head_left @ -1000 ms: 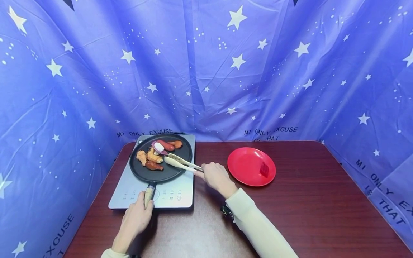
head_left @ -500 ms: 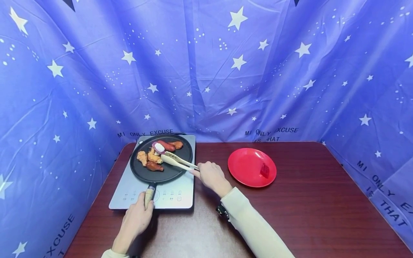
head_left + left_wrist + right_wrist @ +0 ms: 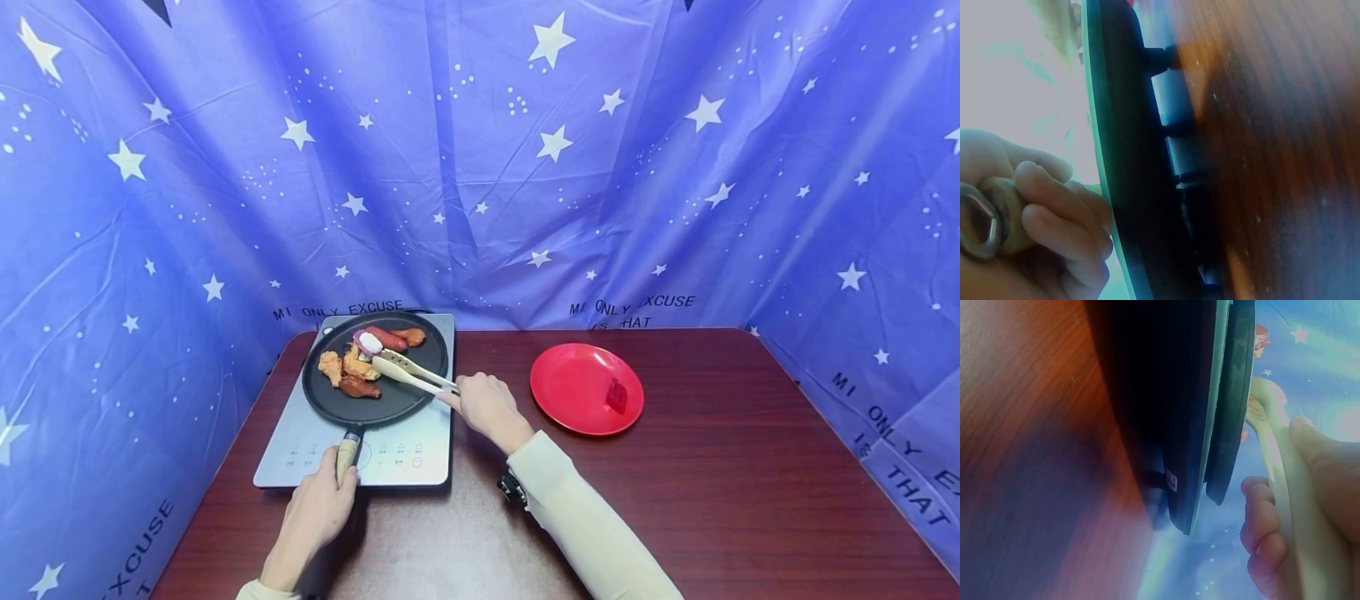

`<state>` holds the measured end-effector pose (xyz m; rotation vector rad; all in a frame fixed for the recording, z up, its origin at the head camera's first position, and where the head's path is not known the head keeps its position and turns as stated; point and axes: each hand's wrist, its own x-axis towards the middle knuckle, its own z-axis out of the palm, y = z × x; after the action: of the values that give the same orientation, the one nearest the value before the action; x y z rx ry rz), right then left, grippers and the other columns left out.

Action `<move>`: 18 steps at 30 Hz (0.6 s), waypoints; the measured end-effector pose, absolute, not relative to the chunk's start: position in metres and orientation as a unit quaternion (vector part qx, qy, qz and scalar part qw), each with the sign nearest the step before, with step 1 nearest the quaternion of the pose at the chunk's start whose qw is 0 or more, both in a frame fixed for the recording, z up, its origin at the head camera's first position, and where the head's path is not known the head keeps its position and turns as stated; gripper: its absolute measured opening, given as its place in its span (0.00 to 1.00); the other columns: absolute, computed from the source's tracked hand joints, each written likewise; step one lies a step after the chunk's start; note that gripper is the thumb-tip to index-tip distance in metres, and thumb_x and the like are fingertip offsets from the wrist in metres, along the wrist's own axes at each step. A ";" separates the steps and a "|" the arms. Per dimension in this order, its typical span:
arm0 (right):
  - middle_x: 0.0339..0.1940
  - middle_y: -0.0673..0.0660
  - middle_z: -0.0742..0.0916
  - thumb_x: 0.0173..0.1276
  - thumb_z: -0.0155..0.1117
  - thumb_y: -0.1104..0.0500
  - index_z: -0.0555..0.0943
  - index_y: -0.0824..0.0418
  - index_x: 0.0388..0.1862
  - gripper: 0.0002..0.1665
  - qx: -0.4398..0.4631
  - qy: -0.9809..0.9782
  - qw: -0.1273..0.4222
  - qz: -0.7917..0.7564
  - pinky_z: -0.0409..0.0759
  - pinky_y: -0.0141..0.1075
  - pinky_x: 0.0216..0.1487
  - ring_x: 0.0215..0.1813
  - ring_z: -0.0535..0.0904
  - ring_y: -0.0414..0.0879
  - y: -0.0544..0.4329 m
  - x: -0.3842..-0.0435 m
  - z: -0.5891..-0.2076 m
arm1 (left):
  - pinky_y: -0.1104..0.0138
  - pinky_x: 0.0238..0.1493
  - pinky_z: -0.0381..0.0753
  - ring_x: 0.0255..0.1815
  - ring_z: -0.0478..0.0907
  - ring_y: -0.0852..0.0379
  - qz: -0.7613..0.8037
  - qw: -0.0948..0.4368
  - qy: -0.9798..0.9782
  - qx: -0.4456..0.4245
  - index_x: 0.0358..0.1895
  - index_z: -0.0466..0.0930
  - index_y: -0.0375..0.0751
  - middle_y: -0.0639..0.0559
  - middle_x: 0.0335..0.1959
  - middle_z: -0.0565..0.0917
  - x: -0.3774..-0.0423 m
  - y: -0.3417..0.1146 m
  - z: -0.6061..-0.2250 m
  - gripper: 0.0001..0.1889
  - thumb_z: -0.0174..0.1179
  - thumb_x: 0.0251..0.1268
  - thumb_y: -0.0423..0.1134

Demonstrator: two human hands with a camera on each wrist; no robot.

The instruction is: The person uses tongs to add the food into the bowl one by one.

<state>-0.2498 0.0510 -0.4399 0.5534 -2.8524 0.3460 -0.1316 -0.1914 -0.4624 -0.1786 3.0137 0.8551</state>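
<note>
My left hand (image 3: 318, 507) grips the light wooden handle (image 3: 346, 458) of a black frying pan (image 3: 401, 406). In the left wrist view, curled fingers (image 3: 1063, 231) wrap the handle's end, which carries a metal ring (image 3: 990, 234). My right hand (image 3: 491, 408) holds pale tongs (image 3: 411, 375), thumb on one side and fingers on the other in the right wrist view. The tongs' tips are over the pan, right beside a purple-edged white slice (image 3: 370, 342); whether they touch it I cannot tell. Around it lie a red sausage (image 3: 386, 337), a brown drumstick (image 3: 359, 387) and fried chicken pieces (image 3: 329, 367).
Beneath the pan is a silver induction cooker (image 3: 281, 467) with touch controls. A red plate (image 3: 566, 387) to the right carries a small dark red block (image 3: 617, 396). Starry blue curtains (image 3: 480, 167) enclose the brown wooden table (image 3: 712, 467) at the back and sides.
My right hand has moved slightly left with the tongs, bringing their tips nearer the purple-edged slice. The left hand and the pan stay put.
</note>
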 end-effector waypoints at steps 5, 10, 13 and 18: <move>0.12 0.52 0.74 0.65 0.55 0.35 0.72 0.55 0.18 0.27 0.184 -0.970 0.103 0.124 0.69 0.42 0.17 0.17 0.74 0.51 0.050 -0.251 -0.439 | 0.56 0.22 0.68 0.21 0.71 0.50 0.273 0.004 0.960 -0.057 0.64 0.58 0.31 0.46 0.20 0.73 -0.131 -0.191 -0.463 0.26 0.47 0.68 0.43; 0.13 0.52 0.73 0.65 0.53 0.33 0.72 0.54 0.20 0.28 0.172 -0.973 0.100 0.115 0.69 0.42 0.18 0.17 0.74 0.51 0.050 -0.249 -0.438 | 0.55 0.22 0.68 0.21 0.72 0.49 0.276 0.000 0.960 -0.055 0.64 0.59 0.32 0.46 0.20 0.73 -0.131 -0.192 -0.464 0.25 0.47 0.68 0.43; 0.12 0.51 0.72 0.65 0.53 0.33 0.71 0.54 0.20 0.28 0.169 -0.973 0.103 0.121 0.68 0.41 0.17 0.17 0.73 0.50 0.050 -0.247 -0.437 | 0.56 0.22 0.68 0.21 0.72 0.49 0.275 0.002 0.960 -0.056 0.64 0.59 0.32 0.46 0.20 0.73 -0.131 -0.192 -0.464 0.26 0.47 0.68 0.43; 0.12 0.51 0.71 0.65 0.54 0.33 0.72 0.55 0.21 0.28 0.160 -0.971 0.108 0.143 0.67 0.41 0.18 0.18 0.73 0.50 0.056 -0.242 -0.434 | 0.55 0.22 0.68 0.21 0.72 0.49 0.275 0.003 0.960 -0.054 0.64 0.59 0.31 0.45 0.21 0.73 -0.132 -0.192 -0.463 0.26 0.47 0.68 0.43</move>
<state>-0.2415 0.0560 -0.4335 0.4698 -2.8572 0.4208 -0.1316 -0.1923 -0.4625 -0.1702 3.0109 0.8617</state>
